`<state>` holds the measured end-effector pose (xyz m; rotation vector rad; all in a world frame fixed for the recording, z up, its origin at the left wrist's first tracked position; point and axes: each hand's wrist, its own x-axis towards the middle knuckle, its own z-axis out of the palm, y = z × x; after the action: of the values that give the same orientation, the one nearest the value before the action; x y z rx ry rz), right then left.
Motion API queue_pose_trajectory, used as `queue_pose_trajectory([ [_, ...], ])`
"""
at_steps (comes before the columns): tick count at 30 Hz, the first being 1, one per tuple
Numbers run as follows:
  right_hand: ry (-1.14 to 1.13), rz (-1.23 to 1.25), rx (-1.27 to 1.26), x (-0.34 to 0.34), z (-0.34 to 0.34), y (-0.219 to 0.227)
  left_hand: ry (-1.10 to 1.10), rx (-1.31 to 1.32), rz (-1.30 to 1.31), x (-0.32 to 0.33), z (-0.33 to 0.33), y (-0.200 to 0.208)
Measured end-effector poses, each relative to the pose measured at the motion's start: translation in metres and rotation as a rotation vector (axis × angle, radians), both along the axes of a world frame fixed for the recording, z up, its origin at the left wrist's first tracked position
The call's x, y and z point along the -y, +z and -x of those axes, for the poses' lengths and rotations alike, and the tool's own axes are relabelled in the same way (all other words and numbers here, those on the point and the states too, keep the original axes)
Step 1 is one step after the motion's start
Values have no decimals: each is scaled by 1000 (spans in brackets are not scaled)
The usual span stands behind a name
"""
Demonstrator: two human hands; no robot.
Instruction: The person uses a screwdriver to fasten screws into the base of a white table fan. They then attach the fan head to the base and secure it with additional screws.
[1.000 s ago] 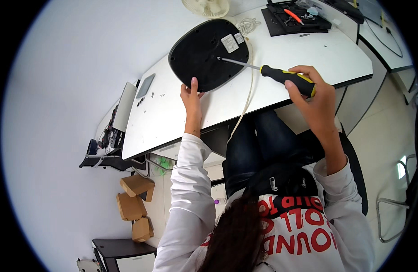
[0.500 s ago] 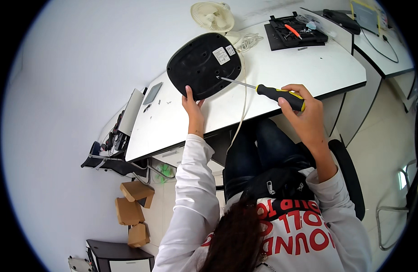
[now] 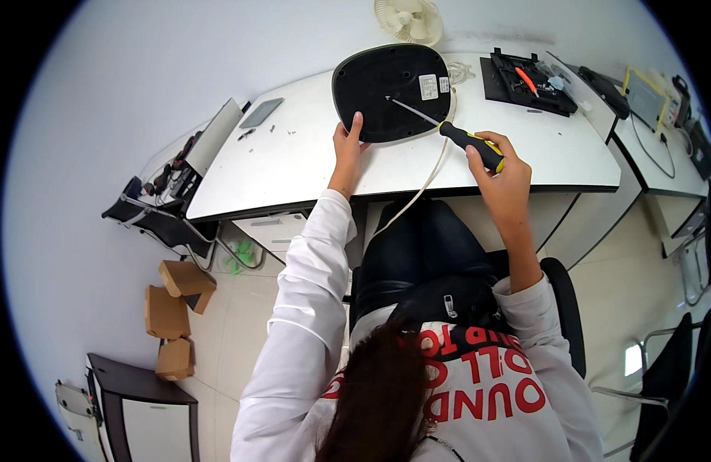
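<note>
My left hand (image 3: 348, 154) is closed on the lower left edge of a fan's black base (image 3: 371, 73), thumb on its underside. The base is tipped up so that its underside, with screw holes and white labels, faces me. In my right hand (image 3: 503, 173) is a screwdriver (image 3: 471, 144) with a black and yellow handle, gripped between thumb and fingers. Its tip is at a small bright spot, seemingly a screw, near the middle of the underside. The cream fan head (image 3: 409, 17) shows behind the base. A pale cord (image 3: 426, 187) runs down past the desk's front edge.
On the white desk (image 3: 294, 165), a black tool case (image 3: 525, 85) with an orange-handled tool lies at the right. At the left are a grey flat object (image 3: 261, 113) and small loose parts. Cardboard boxes (image 3: 167, 312) stand on the floor at the left.
The whole view has shifted and turned, so the desk and base sit differently in the picture. Both hands keep their holds, and the screwdriver tip stays by the same spot on the base.
</note>
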<state>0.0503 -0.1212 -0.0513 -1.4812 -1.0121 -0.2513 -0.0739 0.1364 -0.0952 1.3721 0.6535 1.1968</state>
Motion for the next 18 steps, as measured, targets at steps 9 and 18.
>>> queue_pose_trajectory([
  [9, -88, 62, 147, -8, 6, 0, 6, -21, -14, 2, -2, -2],
  [18, -157, 123, 260, -7, 14, 9, -6, -4, -20, -1, -3, -6],
])
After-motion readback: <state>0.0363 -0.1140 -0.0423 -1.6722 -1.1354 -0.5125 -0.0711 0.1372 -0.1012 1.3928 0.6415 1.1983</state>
